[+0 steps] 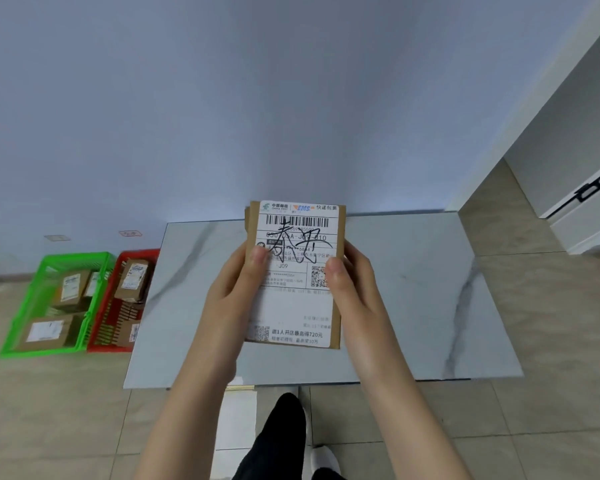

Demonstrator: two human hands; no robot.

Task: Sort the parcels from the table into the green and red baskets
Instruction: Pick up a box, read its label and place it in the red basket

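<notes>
- Brown cardboard parcel [295, 306] with a white label is held up over the tabletop [413, 289], in the middle of the view. The label faces the person.
- The left hand [232, 289] grips the parcel's edge at 9 o'clock, and the right hand [355, 289] grips the edge at 3 o'clock.
- Each thumb presses on the label. The other fingers are behind the parcel and cannot be seen.
- The step now looks like reading the label to pick a basket.
- The thumbs cover some of the print, so sliding them out to the cardboard edges would help the reading.
- The green basket [73, 256] and the red basket [137, 252] sit on the floor at about 8 o'clock from the parcel. They are side by side, with the green one further out. Both have parcels in them.
- Once a basket is picked, the parcel should go left and down low. It is best laid flat on the parcels inside, not dropped from high up.
</notes>
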